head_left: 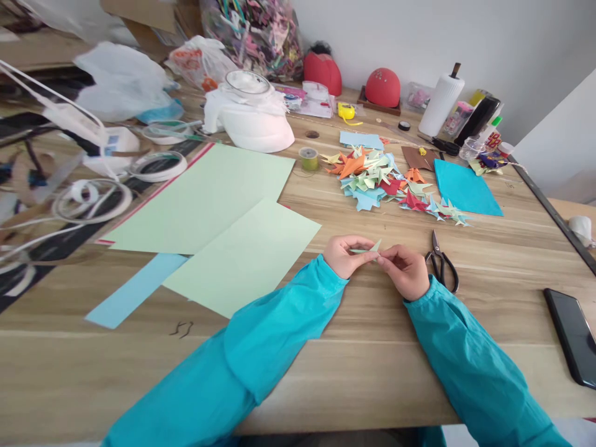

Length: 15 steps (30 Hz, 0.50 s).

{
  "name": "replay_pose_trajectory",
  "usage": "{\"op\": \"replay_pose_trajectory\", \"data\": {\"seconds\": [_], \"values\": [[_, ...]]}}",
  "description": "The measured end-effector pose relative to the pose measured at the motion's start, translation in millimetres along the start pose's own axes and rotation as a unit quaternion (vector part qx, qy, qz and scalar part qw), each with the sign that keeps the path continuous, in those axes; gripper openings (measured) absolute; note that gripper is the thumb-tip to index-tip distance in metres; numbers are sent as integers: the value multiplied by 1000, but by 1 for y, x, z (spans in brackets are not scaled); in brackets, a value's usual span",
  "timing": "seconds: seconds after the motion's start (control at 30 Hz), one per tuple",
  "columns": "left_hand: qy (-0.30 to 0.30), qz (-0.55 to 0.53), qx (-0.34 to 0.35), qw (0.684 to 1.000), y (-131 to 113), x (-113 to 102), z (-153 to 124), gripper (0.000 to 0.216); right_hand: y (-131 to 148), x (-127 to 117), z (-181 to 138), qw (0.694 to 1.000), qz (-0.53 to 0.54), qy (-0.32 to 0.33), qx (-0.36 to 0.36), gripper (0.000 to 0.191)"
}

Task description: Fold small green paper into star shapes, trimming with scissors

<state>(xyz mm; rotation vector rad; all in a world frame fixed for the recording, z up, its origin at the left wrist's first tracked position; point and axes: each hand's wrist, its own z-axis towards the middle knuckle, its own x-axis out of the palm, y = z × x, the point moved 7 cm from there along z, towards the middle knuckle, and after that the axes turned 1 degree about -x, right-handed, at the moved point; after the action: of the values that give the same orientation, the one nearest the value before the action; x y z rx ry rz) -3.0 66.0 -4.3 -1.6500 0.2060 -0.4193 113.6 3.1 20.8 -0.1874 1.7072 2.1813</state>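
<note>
Between my two hands is a small pale green folded paper piece (376, 246), with pointed tips showing. My left hand (347, 254) grips it from the left, thumb and fingers pinched together. From the right, my right hand (404, 268) pinches its edge; the fingertips nearly meet those of the left hand, and they hide part of the folds. Black-handled scissors (437, 257) lie just right of my right hand. Beyond my hands is a heap of folded paper pieces (372, 177) in green, orange, red and blue.
Large pale green paper sheets (246, 261) and a blue strip (137, 292) lie to the left. A phone (572, 335) rests near the right edge. Farther back are a thread spool (308, 159), a turquoise sheet (468, 187) and a yellow tape measure (346, 112). White cables (88, 198) clutter the far left.
</note>
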Motion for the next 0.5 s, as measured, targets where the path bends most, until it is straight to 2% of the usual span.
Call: {"op": "replay_pose_trajectory", "data": {"seconds": [0.23,0.5], "values": [[8,6,9,1000,0,0,2,29,3,0,-2,998,-57,-8,-21,16],[5,-63,-11,998,4,1,3,35,4,-1,-4,998,-58,-25,-19,13]]}}
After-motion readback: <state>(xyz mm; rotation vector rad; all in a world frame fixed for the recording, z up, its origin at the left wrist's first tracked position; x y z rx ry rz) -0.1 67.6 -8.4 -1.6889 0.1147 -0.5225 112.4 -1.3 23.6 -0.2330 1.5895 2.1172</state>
